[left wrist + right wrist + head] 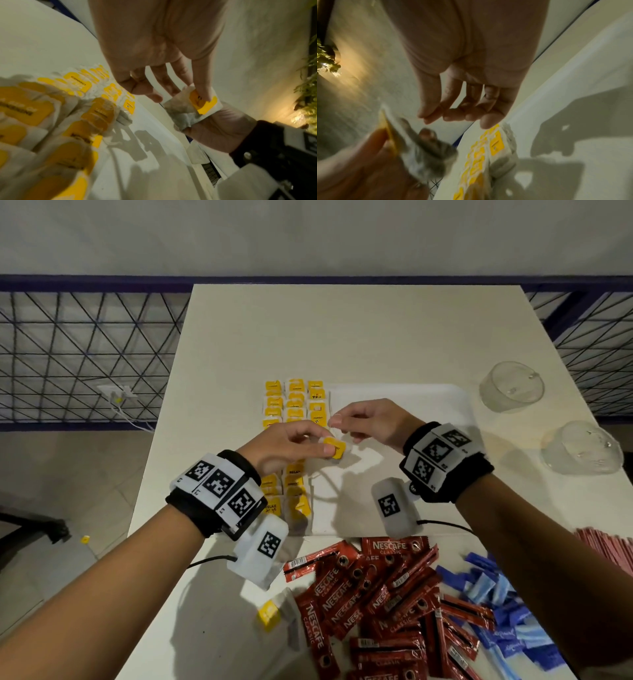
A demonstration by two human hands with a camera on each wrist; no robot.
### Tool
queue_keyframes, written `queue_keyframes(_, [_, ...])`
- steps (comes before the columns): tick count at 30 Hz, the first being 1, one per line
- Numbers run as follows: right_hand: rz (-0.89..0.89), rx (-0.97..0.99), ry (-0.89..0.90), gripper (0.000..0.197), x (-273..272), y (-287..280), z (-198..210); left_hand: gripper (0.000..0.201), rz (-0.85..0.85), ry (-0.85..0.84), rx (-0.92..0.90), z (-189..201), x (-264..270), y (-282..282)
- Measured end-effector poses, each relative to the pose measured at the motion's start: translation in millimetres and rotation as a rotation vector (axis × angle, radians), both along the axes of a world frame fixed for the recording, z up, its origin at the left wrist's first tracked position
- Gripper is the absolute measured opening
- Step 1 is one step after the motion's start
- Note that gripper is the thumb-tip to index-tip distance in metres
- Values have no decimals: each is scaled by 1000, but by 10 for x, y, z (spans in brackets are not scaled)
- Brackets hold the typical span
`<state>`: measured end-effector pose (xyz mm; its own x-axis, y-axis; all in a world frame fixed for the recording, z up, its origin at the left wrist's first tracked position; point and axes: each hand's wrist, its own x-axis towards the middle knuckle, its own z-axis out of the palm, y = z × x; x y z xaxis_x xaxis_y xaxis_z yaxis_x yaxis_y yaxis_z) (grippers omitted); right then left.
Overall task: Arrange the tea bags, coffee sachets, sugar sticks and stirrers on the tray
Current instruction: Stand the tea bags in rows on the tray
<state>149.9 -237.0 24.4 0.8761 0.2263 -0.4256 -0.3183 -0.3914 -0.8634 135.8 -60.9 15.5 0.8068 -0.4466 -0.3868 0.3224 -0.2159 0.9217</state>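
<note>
Currently my left hand point(291, 445) pinches one tea bag point(334, 448) by its yellow tag, thumb and fingers closed on it, held above the tray point(411, 395). My right hand point(371, 422) hangs just beside the bag with fingers loosely curled and holding nothing; in the right wrist view its fingertips point(453, 116) are apart from the bag.

Rows of tea bags point(294, 402) already lie on the tray just beyond and beneath my left hand. Coffee sachets point(376, 594) and blue sugar sticks point(496, 594) are heaped on the surface nearer to me than both hands, not yet on the tray.

Risk: the grip is on the tag only. If the paper pouch swings or the string unwinds, the bag may land skewed or disturb the row below. A low pass could also drag the placed bags.

The left wrist view shows the pouch hanging under the tag, hidden by fingers in the head view. Only the head view shows the heaps. The right wrist view is blurred; the bag's lower edge possibly sags.
</note>
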Motion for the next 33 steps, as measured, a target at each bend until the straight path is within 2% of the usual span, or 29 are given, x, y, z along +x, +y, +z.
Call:
queue_keyframes(3, [-37, 95, 45, 9, -73, 95, -59, 18, 38, 1, -59, 14, 4, 0])
queue_keyframes(7, [-88, 160, 88, 11, -126, 158, -140, 15, 166, 13, -98, -40, 6, 2])
queue_keyframes(9, [-87, 157, 105, 12, -151, 174, -157, 25, 196, 8, -114, -64, 20, -2])
queue_keyframes(11, [-78, 146, 105, 10, -167, 167, -162, 21, 228, 38, -117, -49, 21, -17])
queue_keyframes(15, [-56, 40, 41, 17, -159, 133, -121, 14, 278, 58, -70, -89, 50, -2])
queue_keyframes(17, [-104, 62, 18, 23, -147, 136, -103, 12, 288, 54, -34, -102, 60, 0])
queue_keyframes(19, [-141, 97, 9, 23, -145, 159, -85, 13, 290, 31, -3, -100, 55, -21])
queue_keyframes(22, [-126, 37, -28, 20, -134, 192, -104, 16, 324, 13, 37, -122, 55, -47])
queue_keyframes(26, [-125, 2, -67, 18, -78, 220, -171, 11, 368, 101, 30, -163, 72, -39])
queue_keyframes(29, [-132, -11, -43, 20, 1, 220, -247, 8, 364, 126, 45, -160, 70, -16])
queue_keyframes(33, [-161, -41, 37, 28, 139, 240, -362, 20, 316, 12, 187, -184, 108, 101])
